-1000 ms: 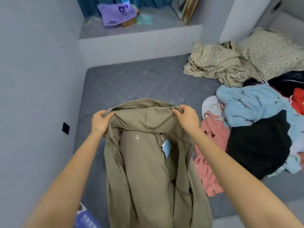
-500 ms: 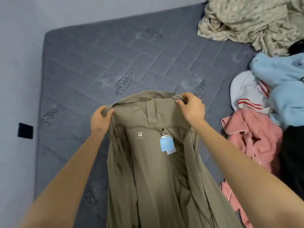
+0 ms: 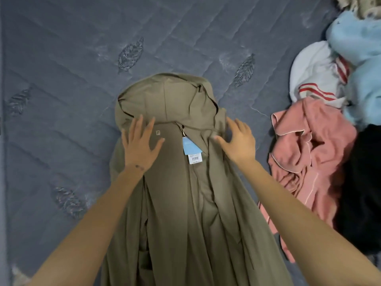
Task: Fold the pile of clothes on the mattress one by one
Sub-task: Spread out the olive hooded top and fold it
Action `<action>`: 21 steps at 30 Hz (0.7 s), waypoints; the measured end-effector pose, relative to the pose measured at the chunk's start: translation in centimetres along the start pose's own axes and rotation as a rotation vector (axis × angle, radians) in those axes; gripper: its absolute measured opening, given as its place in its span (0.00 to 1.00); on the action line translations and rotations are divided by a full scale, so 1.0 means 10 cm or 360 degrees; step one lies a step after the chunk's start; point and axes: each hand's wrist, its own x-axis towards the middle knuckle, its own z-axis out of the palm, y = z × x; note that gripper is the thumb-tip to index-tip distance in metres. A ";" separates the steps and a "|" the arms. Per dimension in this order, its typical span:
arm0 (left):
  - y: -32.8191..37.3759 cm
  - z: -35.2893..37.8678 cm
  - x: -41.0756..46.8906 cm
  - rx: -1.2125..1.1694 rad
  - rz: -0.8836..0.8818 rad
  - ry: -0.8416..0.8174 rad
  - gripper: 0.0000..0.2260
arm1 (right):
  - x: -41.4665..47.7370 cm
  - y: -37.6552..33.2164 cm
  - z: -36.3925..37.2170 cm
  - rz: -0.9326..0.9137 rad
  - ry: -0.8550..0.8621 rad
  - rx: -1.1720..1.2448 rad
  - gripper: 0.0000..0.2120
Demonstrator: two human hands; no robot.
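An olive hooded jacket [image 3: 177, 203] lies front-open on the grey quilted mattress [image 3: 61, 79], its hood [image 3: 165, 96] pointing away from me and its hem running out of my view at the bottom. A blue hang tag [image 3: 191, 150] rests on the lining below the collar. My left hand [image 3: 142, 145] lies flat on the lining beside the small logo, fingers spread and released. My right hand [image 3: 237, 141] presses the right shoulder with fingers splayed, grasping nothing. The mattress cover carries diagonal stitching and sewn leaf motifs [image 3: 131, 53]. To the right the pile waits: a pink garment [image 3: 305, 153] just beside the jacket, a white one with red stripes [image 3: 311, 75] beyond it, light blue fleece [image 3: 358, 44] and black cloth [image 3: 362, 182] at the frame's edge. A scrap of patterned beige bedding [image 3: 354, 7] shows in the top corner.
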 end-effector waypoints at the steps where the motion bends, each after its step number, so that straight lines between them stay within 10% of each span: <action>1: 0.08 0.09 -0.10 0.0022 0.0032 -0.0014 0.29 | -0.05 0.12 0.05 0.0022 -0.0049 -0.0016 0.36; 13: 1.33 1.11 -0.64 -0.0367 -0.0080 -0.0176 0.26 | -0.64 1.13 0.53 -0.0169 -0.0277 -0.0017 0.29; 21: 1.66 1.20 -0.53 -0.0386 -0.0390 -0.0075 0.20 | -0.86 1.16 0.57 -0.0190 -0.0051 0.0298 0.04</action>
